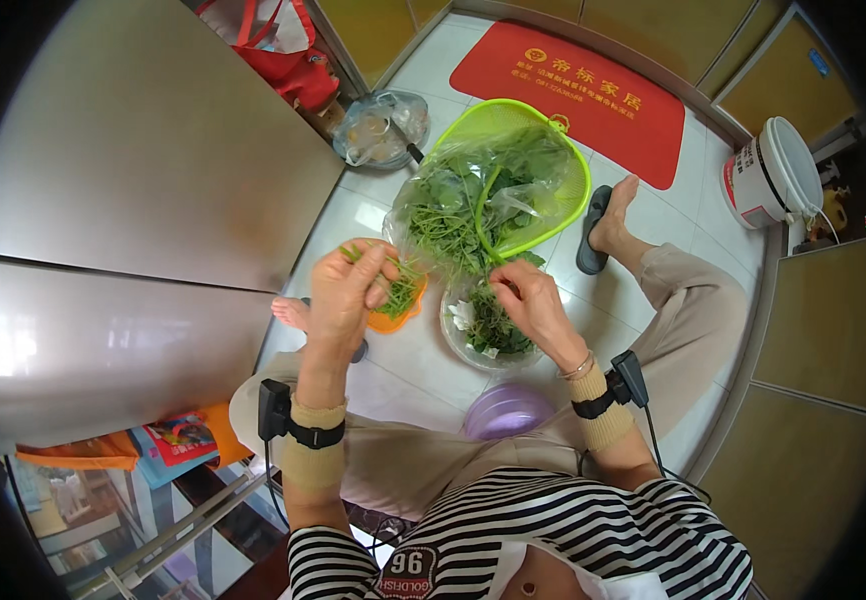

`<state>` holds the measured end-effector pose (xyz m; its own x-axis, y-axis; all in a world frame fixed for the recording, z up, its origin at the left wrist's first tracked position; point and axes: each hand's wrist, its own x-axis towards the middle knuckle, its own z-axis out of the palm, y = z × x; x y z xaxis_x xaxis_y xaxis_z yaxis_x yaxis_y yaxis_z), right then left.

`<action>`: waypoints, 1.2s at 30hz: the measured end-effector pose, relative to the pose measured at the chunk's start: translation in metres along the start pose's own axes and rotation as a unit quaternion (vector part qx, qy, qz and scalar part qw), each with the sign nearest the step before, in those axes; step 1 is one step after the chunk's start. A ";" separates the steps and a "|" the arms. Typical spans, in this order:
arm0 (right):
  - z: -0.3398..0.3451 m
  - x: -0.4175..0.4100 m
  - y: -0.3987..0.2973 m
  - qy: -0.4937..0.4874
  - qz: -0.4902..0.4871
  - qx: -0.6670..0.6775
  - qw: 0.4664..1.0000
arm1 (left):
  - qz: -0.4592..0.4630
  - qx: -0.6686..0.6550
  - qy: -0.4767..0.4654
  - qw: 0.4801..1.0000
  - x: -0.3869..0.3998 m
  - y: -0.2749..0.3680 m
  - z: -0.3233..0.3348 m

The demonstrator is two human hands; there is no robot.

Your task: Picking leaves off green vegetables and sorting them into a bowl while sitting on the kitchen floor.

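My left hand [354,289] pinches several thin green stems [354,253] above a small orange basin [388,324] with cut stems in it. My right hand [536,304] hovers over a pale translucent bowl [454,346], thumb and fingertips together; whether a scrap is between them is hard to see. Dark leafy trimmings [494,324] and crumpled white paper [463,315] lie in that bowl. Beyond both hands is a lime-green plastic basket [581,180] with an arched handle. An opened clear plastic bag [433,169] of leafy greens [444,225] spreads over it.
A purple stool or basin [508,411] sits close before me. Left are a tied plastic bag [380,131] and a metallic cabinet-like panel [140,150]. A red mat [575,97] with writing lies beyond the basket; a white bucket [767,172] stands far right.
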<state>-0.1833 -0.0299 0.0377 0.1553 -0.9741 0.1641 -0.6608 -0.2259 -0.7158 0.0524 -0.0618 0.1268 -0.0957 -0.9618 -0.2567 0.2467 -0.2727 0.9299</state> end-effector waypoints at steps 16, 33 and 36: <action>0.001 0.017 -0.026 -0.100 0.105 0.361 0.921 | 0.239 0.367 0.088 0.895 0.007 -0.027 0.010; 0.006 0.020 -0.024 0.008 0.005 0.287 0.958 | 0.288 0.475 -0.117 0.824 0.000 -0.052 0.034; 0.005 0.018 -0.026 -0.028 0.068 0.358 0.931 | 0.281 0.437 -0.109 0.848 0.001 -0.057 0.031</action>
<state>-0.1595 -0.0419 0.0553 0.1569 -0.9875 0.0172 -0.0217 -0.0209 -0.9995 0.0079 -0.0465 0.0820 -0.3986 -0.8804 0.2570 -0.4868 0.4405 0.7543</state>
